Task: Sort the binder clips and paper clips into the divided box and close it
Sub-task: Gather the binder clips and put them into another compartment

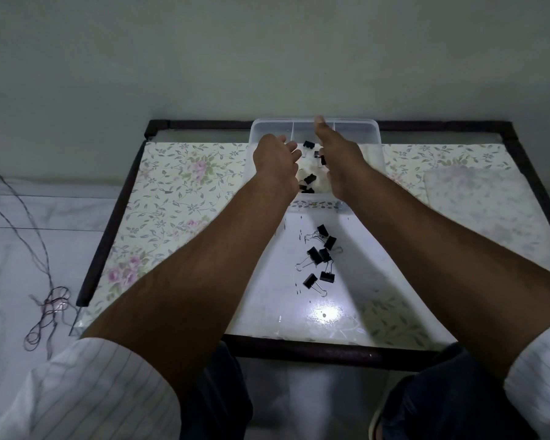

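Note:
A clear divided box (pixel 356 128) stands at the table's far middle, with several black binder clips (pixel 310 178) in its middle compartment. My left hand (pixel 275 160) hovers over the box's left side with its fingers curled down, and what they hold is hidden. My right hand (pixel 338 160) reaches over the middle compartment with one finger stretched toward the far wall. A black binder clip (pixel 322 157) sits at its thumb side and looks pinched. Several more binder clips (pixel 320 258) lie in a loose pile on the table nearer to me. No paper clips can be made out.
A translucent flat lid (pixel 477 201) lies on the floral table cover to the right of the box. The table (pixel 331 350) has a dark raised frame and stands against a wall. Tangled wire (pixel 50 306) lies on the floor to the left.

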Tool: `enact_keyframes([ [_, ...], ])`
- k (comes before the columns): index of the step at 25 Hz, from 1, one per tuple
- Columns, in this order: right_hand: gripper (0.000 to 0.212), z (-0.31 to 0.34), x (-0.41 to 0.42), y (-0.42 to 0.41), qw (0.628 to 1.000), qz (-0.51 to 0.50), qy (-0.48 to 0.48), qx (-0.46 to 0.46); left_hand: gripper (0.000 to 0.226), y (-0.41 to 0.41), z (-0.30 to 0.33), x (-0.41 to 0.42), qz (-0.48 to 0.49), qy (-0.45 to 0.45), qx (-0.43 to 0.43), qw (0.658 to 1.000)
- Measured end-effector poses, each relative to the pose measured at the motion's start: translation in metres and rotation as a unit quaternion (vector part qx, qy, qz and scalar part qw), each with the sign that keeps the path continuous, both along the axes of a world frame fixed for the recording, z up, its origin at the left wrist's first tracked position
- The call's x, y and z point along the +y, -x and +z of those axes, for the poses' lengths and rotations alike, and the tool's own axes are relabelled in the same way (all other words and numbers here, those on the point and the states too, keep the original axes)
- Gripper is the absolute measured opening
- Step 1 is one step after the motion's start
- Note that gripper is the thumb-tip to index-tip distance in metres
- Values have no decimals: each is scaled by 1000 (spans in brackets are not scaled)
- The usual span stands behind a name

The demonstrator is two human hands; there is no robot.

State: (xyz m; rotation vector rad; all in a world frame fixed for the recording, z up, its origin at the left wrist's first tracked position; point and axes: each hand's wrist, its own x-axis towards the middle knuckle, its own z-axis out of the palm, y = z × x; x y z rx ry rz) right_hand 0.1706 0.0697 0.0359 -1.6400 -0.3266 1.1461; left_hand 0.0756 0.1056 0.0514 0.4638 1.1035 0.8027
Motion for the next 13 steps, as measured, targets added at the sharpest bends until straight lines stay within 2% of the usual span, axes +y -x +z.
enact_keyframes([
  [4,78,2,-2,0,1000,22,-2,-3,50,10,-2,-3,22,-12,21,999],
  [6,90,2,-2,1,1000,23,1,2,49,14,-4,-4,11,-17,31,999],
  [8,92,5,-3,3,1000,-2,9,-9,48,17,-4,-7,-11,-25,39,999],
  [10,79,10,-9,2,999,-34,4,-33,44,21,-1,-13,-35,-37,54,997],
  [13,34,21,-42,2,997,-1,-40,-61,32,32,5,-28,-73,-59,100,990],
])
